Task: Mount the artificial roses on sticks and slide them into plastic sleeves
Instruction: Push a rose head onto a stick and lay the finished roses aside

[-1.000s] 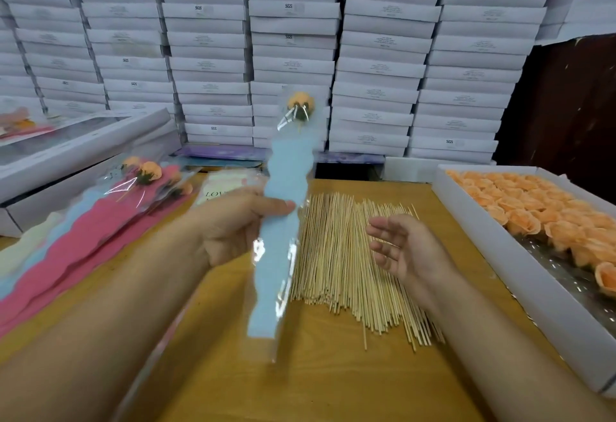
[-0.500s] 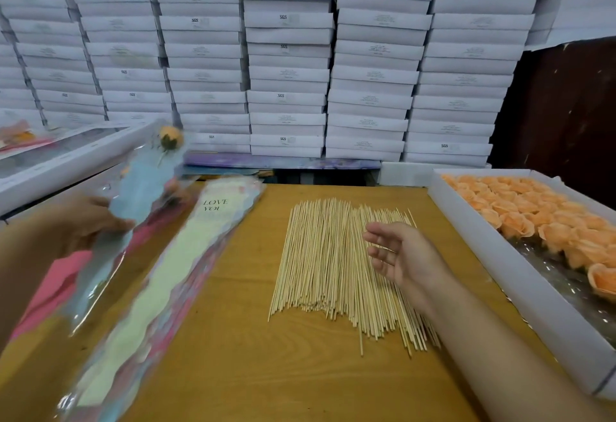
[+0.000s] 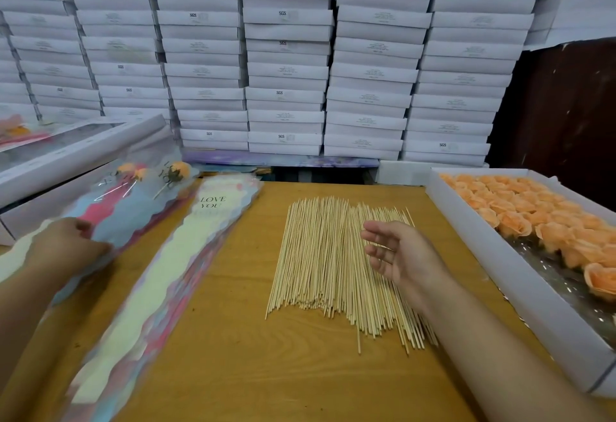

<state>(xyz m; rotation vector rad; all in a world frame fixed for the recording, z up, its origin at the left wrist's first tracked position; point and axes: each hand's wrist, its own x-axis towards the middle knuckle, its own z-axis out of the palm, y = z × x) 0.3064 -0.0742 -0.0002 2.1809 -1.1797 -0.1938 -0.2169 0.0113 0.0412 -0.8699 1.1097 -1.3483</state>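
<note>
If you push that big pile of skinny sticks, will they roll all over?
Probably. The sticks look thin, round and loose, nothing ties them, so a push would likely scatter them across the table. They look light. One stick may bend or snap if pressed hard.

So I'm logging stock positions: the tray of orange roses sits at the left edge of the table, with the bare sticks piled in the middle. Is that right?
Not quite. The head view shows the tray of orange roses at the right edge of the table, not the left. The bare sticks are indeed piled in the middle.
</note>
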